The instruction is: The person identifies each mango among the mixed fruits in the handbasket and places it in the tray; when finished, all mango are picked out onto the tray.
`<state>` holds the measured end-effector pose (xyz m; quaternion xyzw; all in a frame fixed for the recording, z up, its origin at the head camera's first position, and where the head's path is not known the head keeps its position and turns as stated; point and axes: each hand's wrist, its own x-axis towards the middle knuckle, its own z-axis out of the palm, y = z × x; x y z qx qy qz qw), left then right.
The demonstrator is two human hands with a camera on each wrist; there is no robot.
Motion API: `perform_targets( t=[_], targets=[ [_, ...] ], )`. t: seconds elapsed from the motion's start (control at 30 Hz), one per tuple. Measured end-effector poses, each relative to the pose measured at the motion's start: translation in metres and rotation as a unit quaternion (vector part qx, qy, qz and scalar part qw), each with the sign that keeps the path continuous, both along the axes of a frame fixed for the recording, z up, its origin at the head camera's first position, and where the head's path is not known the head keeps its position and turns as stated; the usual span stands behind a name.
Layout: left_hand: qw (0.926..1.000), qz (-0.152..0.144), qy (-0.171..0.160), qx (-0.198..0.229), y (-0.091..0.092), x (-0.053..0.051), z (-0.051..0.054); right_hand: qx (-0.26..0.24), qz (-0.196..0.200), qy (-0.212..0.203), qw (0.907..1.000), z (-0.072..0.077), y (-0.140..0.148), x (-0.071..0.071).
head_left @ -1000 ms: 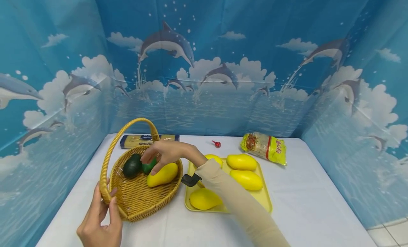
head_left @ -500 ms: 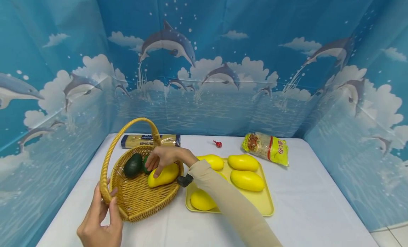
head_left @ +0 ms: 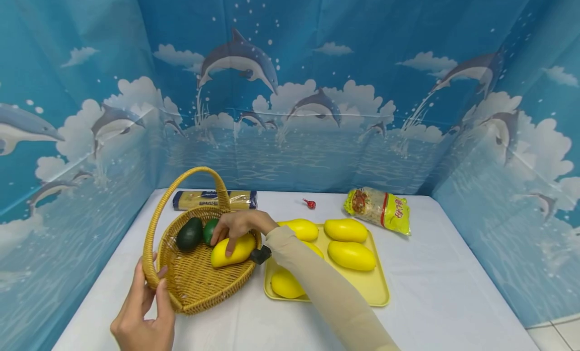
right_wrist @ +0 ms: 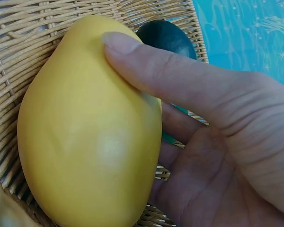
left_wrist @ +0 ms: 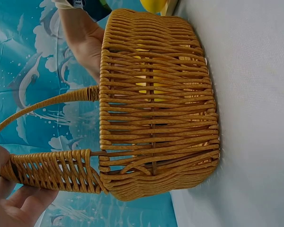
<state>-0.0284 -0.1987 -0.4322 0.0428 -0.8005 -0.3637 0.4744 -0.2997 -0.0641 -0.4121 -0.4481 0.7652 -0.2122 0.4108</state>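
Note:
A wicker basket with a tall arched handle stands at the left of the table. My left hand pinches the near base of that handle; in the left wrist view its fingers wrap the woven part of the handle. Inside the basket, my right hand holds a yellow mango. The right wrist view has the thumb lying on top of the mango, with the other fingers partly hidden behind it. A dark green avocado and a brighter green fruit, partly covered by the hand, lie alongside.
Right of the basket, a yellow tray carries several mangoes, some partly behind the right sleeve. Along the back lie a spaghetti pack, a red wrapped lollipop and a yellow-and-clear food bag.
My right hand has lowered onto the mango in the basket, from hovering over it to gripping it with thumb and fingers. The left hand stays on the handle.

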Motion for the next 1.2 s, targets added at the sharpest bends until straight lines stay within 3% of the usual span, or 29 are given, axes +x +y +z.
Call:
perform_targets(
  t=[0.17,0.43,0.5,0.7,0.93,1.2],
  targets=[
    [1.0,-0.001,-0.009,-0.003,0.001,0.002,0.001,0.001,0.007,0.006,1.0,0.0,0.001,-0.001],
    [0.999,0.002,0.045,0.004,0.001,-0.004,-0.006,-0.032,0.032,0.028,0.9986,0.008,0.004,0.002],
    [0.9992,0.004,0.041,0.004,0.001,-0.004,-0.006,-0.041,0.036,0.035,0.9979,0.013,0.005,0.004],
    [0.9997,0.011,0.021,0.008,0.001,-0.002,-0.005,-0.064,0.062,0.075,0.9932,0.034,0.012,0.013],
    [0.9992,0.008,0.037,0.011,0.004,-0.002,-0.005,-0.085,0.088,0.131,0.9838,0.061,0.03,0.029],
    [0.9989,0.012,0.044,0.013,0.005,-0.002,-0.002,-0.106,0.091,0.196,0.9707,0.088,0.064,0.049]
  ],
)
